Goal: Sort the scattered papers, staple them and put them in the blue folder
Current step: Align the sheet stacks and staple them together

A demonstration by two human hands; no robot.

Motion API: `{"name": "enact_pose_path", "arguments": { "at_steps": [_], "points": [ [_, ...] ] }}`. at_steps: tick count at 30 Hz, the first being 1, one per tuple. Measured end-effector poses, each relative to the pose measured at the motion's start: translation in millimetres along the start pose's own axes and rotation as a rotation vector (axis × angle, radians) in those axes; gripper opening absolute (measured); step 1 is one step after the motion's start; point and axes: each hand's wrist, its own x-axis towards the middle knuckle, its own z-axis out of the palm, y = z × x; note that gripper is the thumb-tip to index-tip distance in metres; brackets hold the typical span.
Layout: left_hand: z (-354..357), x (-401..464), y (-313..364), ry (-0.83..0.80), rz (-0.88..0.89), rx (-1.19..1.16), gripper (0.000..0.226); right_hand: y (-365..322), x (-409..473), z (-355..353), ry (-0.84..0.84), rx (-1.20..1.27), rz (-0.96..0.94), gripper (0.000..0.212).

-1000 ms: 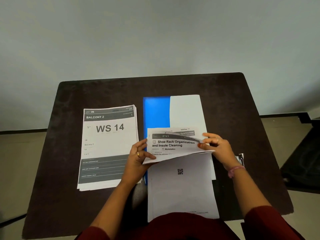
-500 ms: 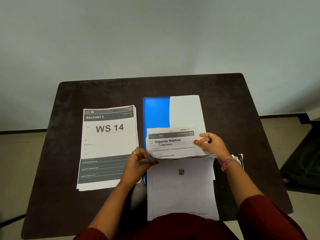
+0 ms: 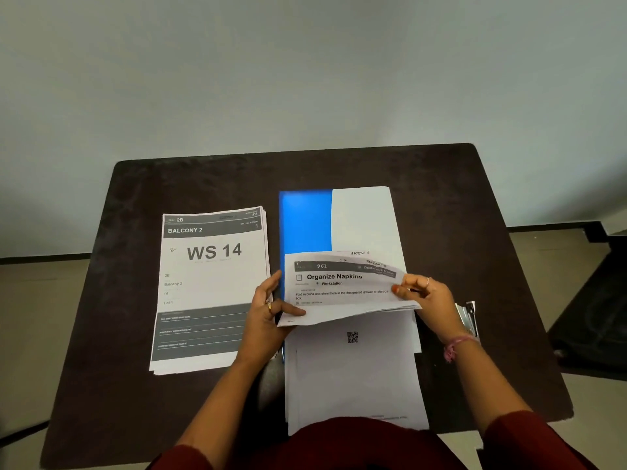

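A blue folder (image 3: pixel 304 221) lies in the middle of the dark table (image 3: pixel 448 212), a white sheet (image 3: pixel 364 218) over its right half. On its near end rests a paper stack (image 3: pixel 353 371) with a QR code. The stack's upper sheets (image 3: pixel 342 288), topmost headed "Organize Napkins", are bent up toward me. My left hand (image 3: pixel 268 315) pinches their lower left corner. My right hand (image 3: pixel 424 296) pinches their right edge. A second stack headed "WS 14" (image 3: pixel 210 290) lies to the left. A metal stapler (image 3: pixel 470 317) peeks out behind my right wrist.
A pale wall rises behind the table's far edge. Floor shows on both sides, with a dark object (image 3: pixel 593 307) low on the right. Bare tabletop shows along the far edge and at the left.
A "Shoe Rack Organization" sheet was on top one second ago; "Organize Napkins" is on top since. My left hand has shifted up along the left edge of the lifted sheets.
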Motion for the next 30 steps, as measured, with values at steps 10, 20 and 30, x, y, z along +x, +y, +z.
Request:
{"name": "enact_pose_path", "arguments": {
  "at_steps": [10, 20, 30],
  "points": [
    [0, -1, 6, 0.04, -0.098, -0.082, 0.036, -8, 5, -11, -0.222, 0.21, 0.227, 0.025],
    [-1, 0, 8, 0.097, -0.158, -0.196, 0.033, -9, 34, 18, -0.121, -0.169, 0.143, 0.022],
    [-2, 5, 10, 0.11, -0.147, -0.148, 0.04, -8, 2, 6, -0.201, 0.079, 0.112, 0.021]
  ]
}}
